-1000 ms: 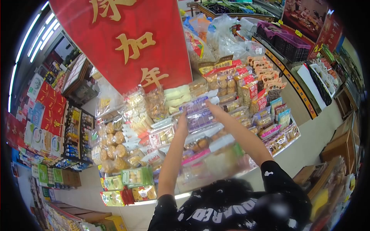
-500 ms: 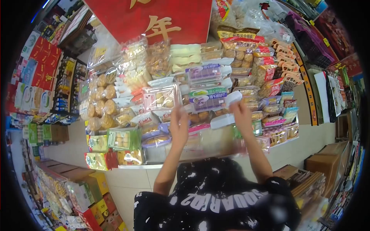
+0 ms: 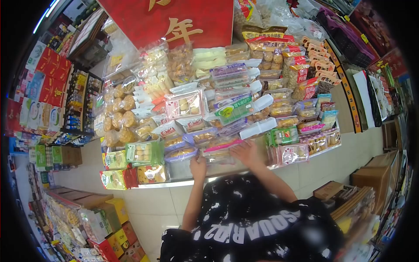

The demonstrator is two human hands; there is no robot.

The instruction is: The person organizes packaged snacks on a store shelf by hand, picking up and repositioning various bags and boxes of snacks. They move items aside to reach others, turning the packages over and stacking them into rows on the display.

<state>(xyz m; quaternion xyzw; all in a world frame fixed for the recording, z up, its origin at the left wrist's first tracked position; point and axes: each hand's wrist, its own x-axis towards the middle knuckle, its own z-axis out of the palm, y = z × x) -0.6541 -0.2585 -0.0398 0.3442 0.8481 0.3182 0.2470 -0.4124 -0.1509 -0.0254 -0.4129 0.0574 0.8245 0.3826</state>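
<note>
Near the table's front edge, my left hand (image 3: pixel 198 167) is closed beside a clear package and a purple-edged pack (image 3: pixel 180 154); what its fingers grip, if anything, is too small to make out. My right hand (image 3: pixel 245 153) lies with fingers spread at the right end of a pink-edged pack (image 3: pixel 223 144). Just above it is a white-ended package (image 3: pixel 258 128). A green-labelled package (image 3: pixel 235 111) lies tilted farther back, beside a boxed pastry pack (image 3: pixel 185 105).
Many bagged snacks cover the table, with round pastries (image 3: pixel 123 118) at the left and nut bags (image 3: pixel 310 88) at the right. A red sign (image 3: pixel 174 22) stands behind. Cartons (image 3: pixel 371 180) are at the lower right, shelves (image 3: pixel 78 102) at the left.
Both hands have moved down toward the front edge, away from the purple and green packages. The green-labelled package now lies tilted, and the pink-edged pack shows more clearly.
</note>
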